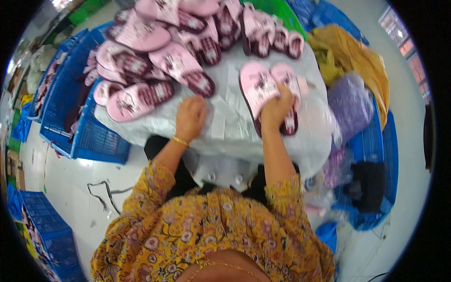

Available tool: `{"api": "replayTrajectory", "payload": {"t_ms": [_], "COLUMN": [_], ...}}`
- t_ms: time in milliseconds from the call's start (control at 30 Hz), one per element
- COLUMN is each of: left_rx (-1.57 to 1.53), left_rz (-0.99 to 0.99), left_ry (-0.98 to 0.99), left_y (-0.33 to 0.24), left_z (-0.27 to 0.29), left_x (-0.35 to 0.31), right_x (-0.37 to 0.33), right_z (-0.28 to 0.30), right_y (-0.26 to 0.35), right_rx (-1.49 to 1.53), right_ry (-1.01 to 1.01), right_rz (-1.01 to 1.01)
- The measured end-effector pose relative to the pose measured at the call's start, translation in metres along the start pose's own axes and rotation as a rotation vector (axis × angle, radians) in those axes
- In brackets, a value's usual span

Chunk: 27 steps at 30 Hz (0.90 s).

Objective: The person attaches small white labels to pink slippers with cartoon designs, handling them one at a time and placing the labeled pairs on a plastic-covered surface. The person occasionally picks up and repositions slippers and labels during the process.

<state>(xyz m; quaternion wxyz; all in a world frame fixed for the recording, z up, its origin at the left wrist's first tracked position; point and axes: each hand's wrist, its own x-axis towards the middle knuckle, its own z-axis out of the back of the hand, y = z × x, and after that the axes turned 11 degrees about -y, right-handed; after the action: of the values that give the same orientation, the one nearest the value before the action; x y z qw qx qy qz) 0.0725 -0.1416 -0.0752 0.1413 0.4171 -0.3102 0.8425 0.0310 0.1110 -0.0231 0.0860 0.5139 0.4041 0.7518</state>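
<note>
A pair of pink slippers [260, 87] with dark maroon soles lies toes-away on the plastic-wrapped table, right of the middle. My right hand [277, 109] is closed round the pair, its thumb and fingers across the uppers. Left of it, my left hand [191, 117] rests at the table's near side with fingers curled in. Nothing shows in that hand, though its palm is hidden. Close to it on the left lies another pink slipper [134, 102] with a checked maroon lining. Flat whitish slips [218, 123] lie between my hands.
A heap of similar slippers [143, 35] covers the table's far left, with more at the far middle. Blue crates [101, 141] stand at the left, another [49, 230] lower left. At the right are a purple plastic-wrapped bundle [350, 105], yellow sheeting [371, 61] and a black cloth [368, 185].
</note>
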Motion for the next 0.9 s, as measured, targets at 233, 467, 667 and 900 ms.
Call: {"api": "replayTrajectory", "payload": {"t_ms": [233,467,667,900], "left_rx": [-0.048,-0.037,-0.028,-0.043], "left_rz": [0.018,0.023,0.011,0.011], "left_ry": [-0.018,-0.026,0.01,-0.023], "left_y": [-0.019,-0.018,-0.012,-0.013], "left_z": [0.004,0.008,-0.003,0.003], "left_x": [0.013,0.013,0.008,0.012], "right_x": [0.002,-0.001,0.003,0.003], "right_z": [-0.005,0.022,0.072,0.149], "right_y": [-0.016,-0.002,0.079,0.208], "right_rx": [0.024,0.073,0.738,2.153], "right_ry": [0.135,0.168,0.363,1.262], "right_rz": [-0.323,-0.262,-0.528,-0.232]}}
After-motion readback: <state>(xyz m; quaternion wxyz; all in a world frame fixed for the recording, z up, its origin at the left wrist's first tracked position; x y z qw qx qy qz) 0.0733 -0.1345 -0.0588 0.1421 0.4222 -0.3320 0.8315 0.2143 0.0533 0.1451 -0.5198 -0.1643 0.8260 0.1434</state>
